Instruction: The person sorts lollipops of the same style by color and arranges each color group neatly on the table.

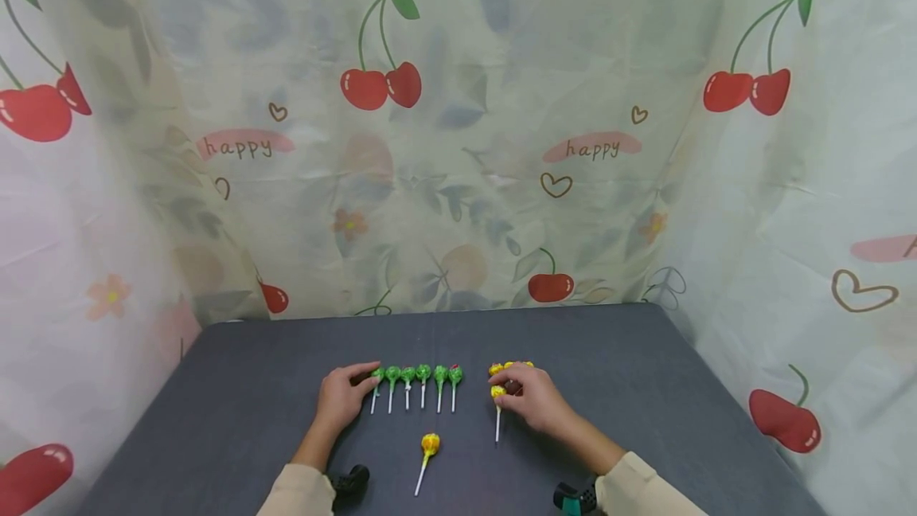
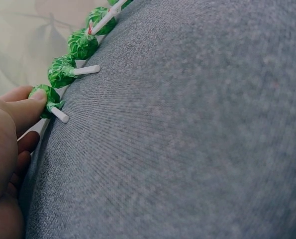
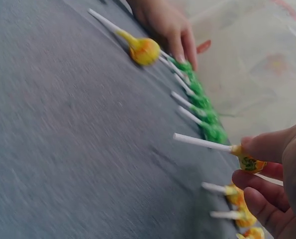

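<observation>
At the left end of a row of green lollipops (image 1: 424, 373), my left hand (image 1: 340, 398) pinches the outermost green lollipop (image 2: 49, 103) by its wrapped head, thumb on the near side. Its white stick points toward me. My right hand (image 1: 539, 400) holds a yellow lollipop (image 3: 250, 164) by the head between thumb and fingers, raised off the cloth with a shadow below. Behind and partly hidden by that hand lie several yellow lollipops (image 3: 244, 217). One more yellow lollipop (image 1: 430, 445) lies alone in front of the green row, stick toward me.
A dark grey cloth covers the table (image 1: 286, 349). Curtains (image 1: 458, 102) printed with cherries hang at the back and both sides. Dark straps (image 1: 349, 481) sit at both wrists, below beige sleeves (image 1: 297, 490).
</observation>
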`<state>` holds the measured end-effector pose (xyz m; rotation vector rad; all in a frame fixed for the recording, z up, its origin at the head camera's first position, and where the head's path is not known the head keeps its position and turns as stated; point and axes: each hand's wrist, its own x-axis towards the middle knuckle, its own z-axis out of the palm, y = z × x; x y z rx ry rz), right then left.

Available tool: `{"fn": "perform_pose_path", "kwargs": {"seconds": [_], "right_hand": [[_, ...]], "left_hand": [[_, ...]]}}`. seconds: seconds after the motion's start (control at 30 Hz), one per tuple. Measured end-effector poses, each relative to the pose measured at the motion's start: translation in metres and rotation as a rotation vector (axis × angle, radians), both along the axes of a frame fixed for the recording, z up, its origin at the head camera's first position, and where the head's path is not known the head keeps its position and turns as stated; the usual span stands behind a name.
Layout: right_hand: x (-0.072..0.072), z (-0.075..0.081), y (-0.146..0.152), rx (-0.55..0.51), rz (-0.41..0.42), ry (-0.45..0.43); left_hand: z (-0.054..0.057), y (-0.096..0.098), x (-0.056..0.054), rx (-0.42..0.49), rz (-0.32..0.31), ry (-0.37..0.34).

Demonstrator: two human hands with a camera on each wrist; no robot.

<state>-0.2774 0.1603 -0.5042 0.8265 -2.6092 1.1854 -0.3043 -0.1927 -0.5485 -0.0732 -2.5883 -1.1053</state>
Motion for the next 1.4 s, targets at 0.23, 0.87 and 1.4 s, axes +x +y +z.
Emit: {"fn": "perform_pose_path", "kwargs": {"seconds": [0.23, 0.87, 1.4], "right_hand": [[-0.009, 0.008, 0.016, 0.015, -0.095, -0.049], [-0.035, -0.002, 0.049, 0.030, -0.317, -0.044], [-0.048, -0.014, 0.063, 0.088, -0.407, -0.112]], "left_hand": [[0.001, 0.000, 0.000, -0.001, 0.001, 0.004], [-0.001, 0.000, 0.000, 0.019, -0.007, 0.002], [-0.002, -0.001, -0.001, 0.025, -0.005, -0.001]]}}
